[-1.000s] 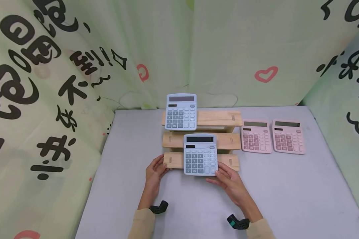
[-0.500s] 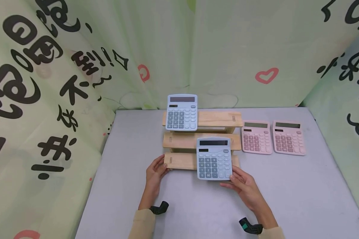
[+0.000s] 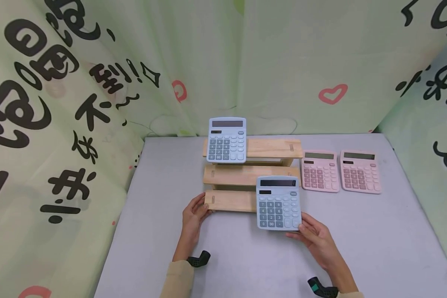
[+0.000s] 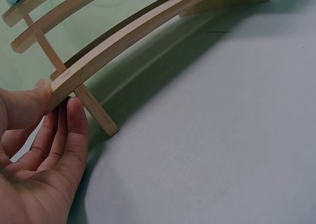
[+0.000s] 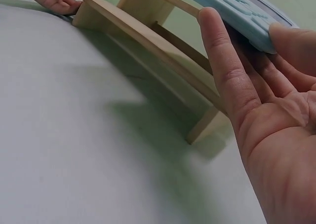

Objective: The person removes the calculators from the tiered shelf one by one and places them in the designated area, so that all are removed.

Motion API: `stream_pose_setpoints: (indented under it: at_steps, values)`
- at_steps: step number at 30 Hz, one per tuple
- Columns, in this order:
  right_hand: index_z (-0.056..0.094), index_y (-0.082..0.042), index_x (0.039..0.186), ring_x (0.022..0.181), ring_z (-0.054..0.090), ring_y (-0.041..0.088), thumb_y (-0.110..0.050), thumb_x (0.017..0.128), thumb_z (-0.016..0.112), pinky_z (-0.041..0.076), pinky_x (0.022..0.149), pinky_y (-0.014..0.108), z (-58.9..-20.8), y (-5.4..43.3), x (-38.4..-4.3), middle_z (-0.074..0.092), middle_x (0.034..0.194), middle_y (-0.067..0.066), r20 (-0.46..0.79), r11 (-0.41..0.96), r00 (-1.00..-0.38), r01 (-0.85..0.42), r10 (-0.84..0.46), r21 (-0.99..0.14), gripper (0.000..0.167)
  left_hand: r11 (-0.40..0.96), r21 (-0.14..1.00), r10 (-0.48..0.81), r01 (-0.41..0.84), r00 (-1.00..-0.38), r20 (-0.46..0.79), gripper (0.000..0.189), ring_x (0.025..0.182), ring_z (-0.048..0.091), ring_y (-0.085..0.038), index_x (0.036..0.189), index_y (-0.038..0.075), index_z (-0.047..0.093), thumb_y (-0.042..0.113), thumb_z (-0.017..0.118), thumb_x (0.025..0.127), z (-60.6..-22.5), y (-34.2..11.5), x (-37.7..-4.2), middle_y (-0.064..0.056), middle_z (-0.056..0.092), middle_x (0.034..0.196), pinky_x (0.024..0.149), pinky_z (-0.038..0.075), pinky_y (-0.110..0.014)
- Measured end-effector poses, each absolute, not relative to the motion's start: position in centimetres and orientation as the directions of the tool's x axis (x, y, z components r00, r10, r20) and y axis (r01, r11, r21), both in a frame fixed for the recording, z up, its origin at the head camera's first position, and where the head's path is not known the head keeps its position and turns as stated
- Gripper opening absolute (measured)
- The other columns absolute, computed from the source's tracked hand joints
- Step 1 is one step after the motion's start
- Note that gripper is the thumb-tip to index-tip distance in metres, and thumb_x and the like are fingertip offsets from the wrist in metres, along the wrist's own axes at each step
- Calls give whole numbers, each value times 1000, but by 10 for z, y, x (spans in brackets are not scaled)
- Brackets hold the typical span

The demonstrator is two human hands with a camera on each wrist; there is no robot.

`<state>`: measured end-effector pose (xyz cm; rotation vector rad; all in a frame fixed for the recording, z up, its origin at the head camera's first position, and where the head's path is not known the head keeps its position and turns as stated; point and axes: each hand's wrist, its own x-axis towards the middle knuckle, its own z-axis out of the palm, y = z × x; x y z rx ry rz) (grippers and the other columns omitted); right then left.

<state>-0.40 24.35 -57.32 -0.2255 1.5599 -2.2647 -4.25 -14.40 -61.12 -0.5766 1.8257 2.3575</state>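
Observation:
A light blue calculator [image 3: 278,203] is held by its lower right corner in my right hand [image 3: 320,240], thumb on top and fingers beneath. It overlaps the right end of the lower two tiers of a wooden three-tier rack [image 3: 231,200]. In the right wrist view the calculator [image 5: 247,17] hangs above the rack's bottom slat [image 5: 148,41]. My left hand [image 3: 193,217] pinches the left end of that slat; in the left wrist view the thumb lies over the slat [image 4: 98,56] with fingers under it. Another blue calculator [image 3: 227,140] leans at the left of the top tier.
Two pink calculators [image 3: 319,171] [image 3: 360,171] lie side by side on the white table [image 3: 164,174], right of the rack. A pale green curtain [image 3: 279,62] with black lettering and red hearts hangs behind and along the sides.
My right hand has carried the blue calculator rightward and slightly toward me, from the rack's middle to its right end. The left hand keeps its hold on the rack.

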Motion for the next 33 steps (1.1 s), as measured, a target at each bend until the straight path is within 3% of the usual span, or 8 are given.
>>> stream_pose_setpoints:
  at_steps: [22, 33]
  values:
    - [46, -18, 155, 124, 69, 11, -1, 113, 33, 58, 101, 30, -574, 280, 11, 62, 146, -11, -99, -350, -936, 222, -337, -910, 47, -281, 907, -145, -315, -920, -365, 51, 102, 67, -10, 150, 6, 53, -3, 62, 100, -611, -144, -43, -13, 59, 135, 87, 60, -23]
    - [53, -23, 151, 122, 70, 10, 1, 112, 32, 59, 100, 29, -578, 294, 17, 65, 144, -10, -93, -389, -951, 208, -294, -897, 50, -287, 905, -148, -315, -919, -366, 51, 101, 67, -9, 150, 5, 53, -2, 63, 101, -612, -144, -43, -13, 59, 136, 86, 60, -23]
